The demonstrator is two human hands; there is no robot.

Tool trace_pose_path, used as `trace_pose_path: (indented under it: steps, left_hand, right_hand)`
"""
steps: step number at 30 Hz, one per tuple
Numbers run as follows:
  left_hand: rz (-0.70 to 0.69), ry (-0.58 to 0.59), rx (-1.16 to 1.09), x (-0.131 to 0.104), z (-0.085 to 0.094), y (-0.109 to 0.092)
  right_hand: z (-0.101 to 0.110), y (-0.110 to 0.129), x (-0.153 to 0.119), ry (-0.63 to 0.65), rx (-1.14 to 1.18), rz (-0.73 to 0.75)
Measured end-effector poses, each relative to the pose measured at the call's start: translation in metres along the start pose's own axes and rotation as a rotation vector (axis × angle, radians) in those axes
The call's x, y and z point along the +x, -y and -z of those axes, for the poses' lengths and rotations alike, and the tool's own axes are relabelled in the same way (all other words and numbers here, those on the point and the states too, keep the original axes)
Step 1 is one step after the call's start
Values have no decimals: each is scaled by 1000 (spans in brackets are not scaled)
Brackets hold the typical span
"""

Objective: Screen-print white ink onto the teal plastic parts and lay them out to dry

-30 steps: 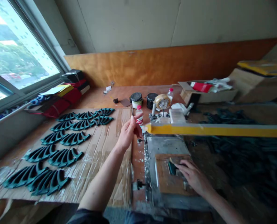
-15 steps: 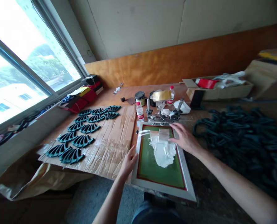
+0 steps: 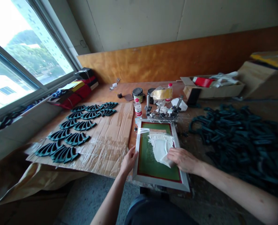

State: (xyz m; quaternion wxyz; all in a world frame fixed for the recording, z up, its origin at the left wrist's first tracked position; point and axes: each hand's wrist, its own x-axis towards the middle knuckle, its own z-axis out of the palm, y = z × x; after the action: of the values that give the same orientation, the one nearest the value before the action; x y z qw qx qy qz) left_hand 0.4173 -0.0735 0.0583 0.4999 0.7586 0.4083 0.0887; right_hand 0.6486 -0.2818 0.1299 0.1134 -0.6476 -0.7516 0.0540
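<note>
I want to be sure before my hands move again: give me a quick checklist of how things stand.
1. Left hand at the left side of the metal frame: ok.
2. Right hand gripping a tool securely: cannot tell, the fingers hide what they hold.
3. White paste kept within the metal frame: ok.
4. Paste covering the whole green screen: not ok, bare green shows around it.
5. Frame fully seated underneath: cannot tell, its underside is hidden.
6. Near bottle upright, outside the frame: ok.
</note>
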Motion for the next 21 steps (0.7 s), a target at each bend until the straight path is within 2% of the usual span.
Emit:
trace_pose_path:
  steps: [2, 4, 6, 9, 12, 14, 17, 19, 21]
  left_hand:
    - [-3, -5, -15, 0, 0, 2]
    - [-1, 5, -45, 1, -1, 5]
    - [-6, 23, -91, 2, -1, 8]
    - [-11, 30, -170, 3, -2, 9]
    - [23, 47, -266, 0, 2, -1]
    - [45, 81, -344, -4, 9, -15]
    - [42, 117, -447, -15, 29, -45]
    - [9, 90, -489, -20, 44, -72]
    - [-42, 45, -534, -19, 56, -103]
  right_hand:
    - [1, -1, 5, -42, 25, -59]
    - [-6, 1, 7, -172, -9, -101]
    - [-17, 7, 2, -277, -50, -62]
    - [-23, 12, -6, -234, -17, 8]
    - [-6, 2, 12, -188, 58, -96]
    - [15, -13, 36, -226, 72, -227]
    - [51, -43, 62, -306, -14, -431]
    - [70, -64, 59, -439, -67, -549]
    - [76, -80, 41, -600, -73, -662]
